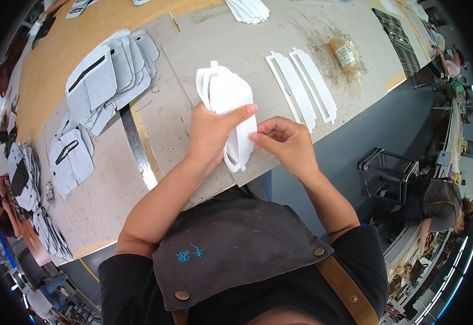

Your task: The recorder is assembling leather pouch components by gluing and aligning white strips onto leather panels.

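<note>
My left hand (206, 132) grips a bundle of thin white cut-out pieces (231, 86), held up over the table near its front edge. Its thumb lies across the front of the bundle, and the fingers behind are hidden. Long slots show along the bundle's sides, with small tabs at its ends. At the bundle's right edge, the thumb and forefinger of my right hand (288, 143) pinch the border of a white piece. Two similar white strips, a left one (293, 86) and a right one (316, 84), lie side by side on the table to the right.
Grey-white panels with black slits (92, 78) are piled at the left, beside a metal ruler (139, 146). More white pieces (249, 11) lie at the far edge. A yellowish labelled container (347, 54) rests at right, near dark plaid material (396, 43). A metal-framed stool (388, 173) stands beyond.
</note>
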The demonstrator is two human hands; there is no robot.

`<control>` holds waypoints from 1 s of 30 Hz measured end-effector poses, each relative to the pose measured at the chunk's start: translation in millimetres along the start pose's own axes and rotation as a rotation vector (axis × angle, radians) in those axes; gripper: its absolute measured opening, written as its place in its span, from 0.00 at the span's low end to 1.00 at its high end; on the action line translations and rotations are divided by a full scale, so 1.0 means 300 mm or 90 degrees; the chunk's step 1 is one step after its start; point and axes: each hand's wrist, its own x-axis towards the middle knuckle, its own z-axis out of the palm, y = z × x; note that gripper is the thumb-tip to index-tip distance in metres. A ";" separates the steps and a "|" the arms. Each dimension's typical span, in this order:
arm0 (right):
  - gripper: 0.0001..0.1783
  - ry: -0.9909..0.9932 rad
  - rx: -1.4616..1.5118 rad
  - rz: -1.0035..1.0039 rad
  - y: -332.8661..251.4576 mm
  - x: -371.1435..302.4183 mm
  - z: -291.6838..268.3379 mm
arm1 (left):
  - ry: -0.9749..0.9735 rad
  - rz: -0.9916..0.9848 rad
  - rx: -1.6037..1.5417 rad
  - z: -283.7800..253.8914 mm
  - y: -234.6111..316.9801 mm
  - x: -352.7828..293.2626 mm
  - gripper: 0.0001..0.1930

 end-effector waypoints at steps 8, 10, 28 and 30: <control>0.06 -0.102 0.231 0.055 0.009 0.011 -0.060 | -0.085 -0.042 0.028 -0.080 -0.005 0.040 0.25; 0.07 -0.104 0.389 0.060 -0.042 0.021 -0.114 | -0.099 -0.095 0.063 -0.126 0.018 0.039 0.27; 0.06 0.175 -0.444 -0.144 0.059 0.093 -0.162 | 0.008 -0.110 -0.076 -0.178 0.066 -0.025 0.14; 0.06 0.191 -0.557 -0.213 0.063 0.086 -0.148 | 0.005 -0.101 -0.051 -0.170 0.055 -0.030 0.14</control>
